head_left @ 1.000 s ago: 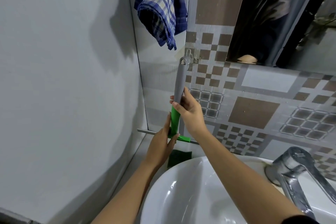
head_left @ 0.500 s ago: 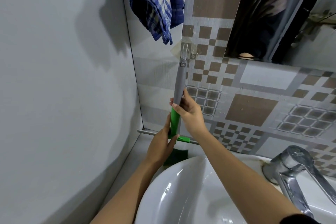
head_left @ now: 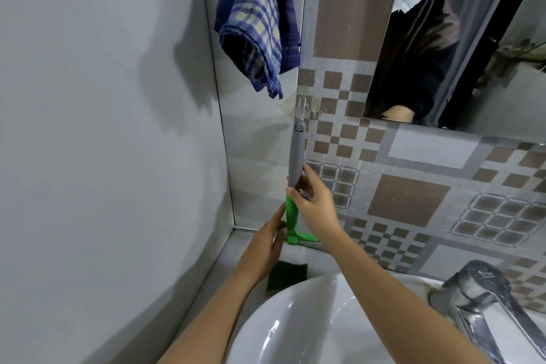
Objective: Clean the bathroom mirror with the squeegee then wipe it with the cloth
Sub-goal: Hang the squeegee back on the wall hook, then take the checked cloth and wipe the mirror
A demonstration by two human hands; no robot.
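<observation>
Plain grey wall [head_left: 88,127] at nine o'clock; checked blue cloth [head_left: 260,23] hung at twelve. Left hand [head_left: 263,254] fingers pressed together at squeegee [head_left: 295,162] head; right hand [head_left: 317,207] fingers pinching its handle under wall hook [head_left: 302,106]. Mirror [head_left: 461,38] at one o'clock, white sink [head_left: 310,325] and tap [head_left: 484,298] below. No legible writing.

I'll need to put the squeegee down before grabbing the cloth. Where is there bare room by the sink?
The grey ledge between the left wall and the green sponge looks bare. The back corner is crowded: both hands, left and right, grip the squeegee there. The tap fills the right side.
</observation>
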